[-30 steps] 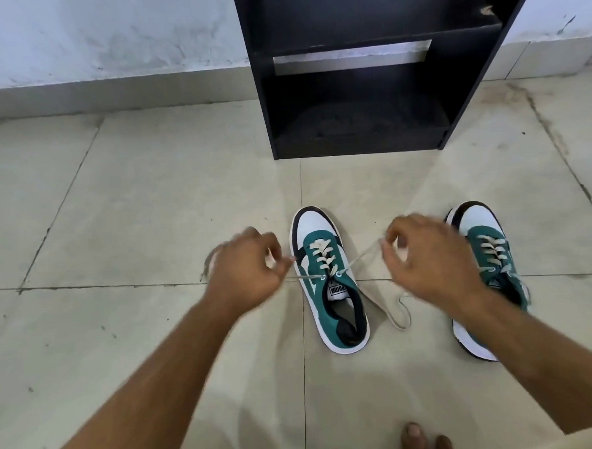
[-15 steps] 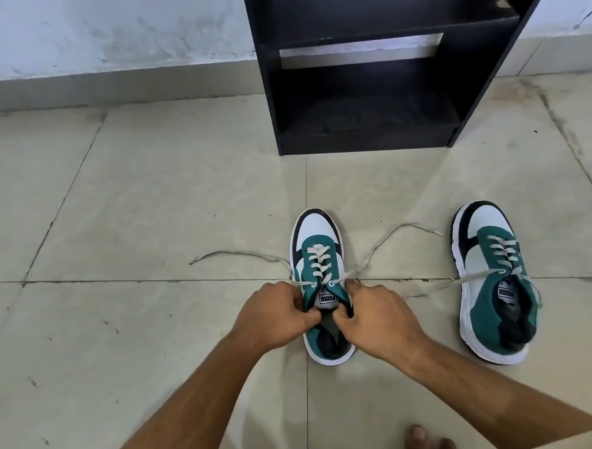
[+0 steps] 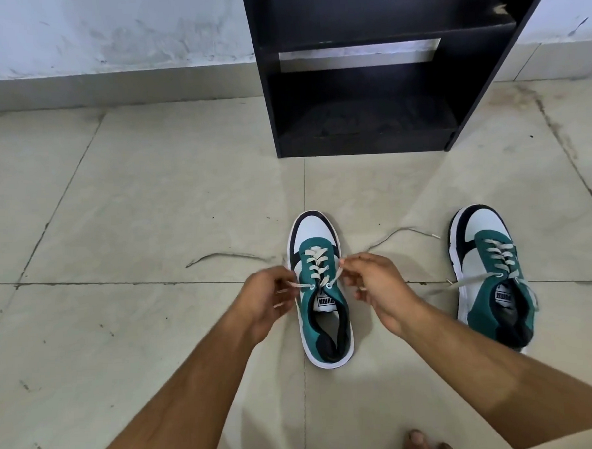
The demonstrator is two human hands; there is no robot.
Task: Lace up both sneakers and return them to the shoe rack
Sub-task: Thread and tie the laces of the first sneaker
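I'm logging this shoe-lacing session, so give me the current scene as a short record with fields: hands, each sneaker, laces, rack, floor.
left hand: pinching a lace end beside the middle sneaker's top eyelet
right hand: pinching the other lace end, opposite side
middle sneaker: upright on the floor, laced, not tied
right sneaker: upright, laced, ends loose, untouched
lace tails: trail over the tiles on both sides
shoe rack: black, against the wall, visible shelves hold no shoes
floor: pale tiles, scuffed
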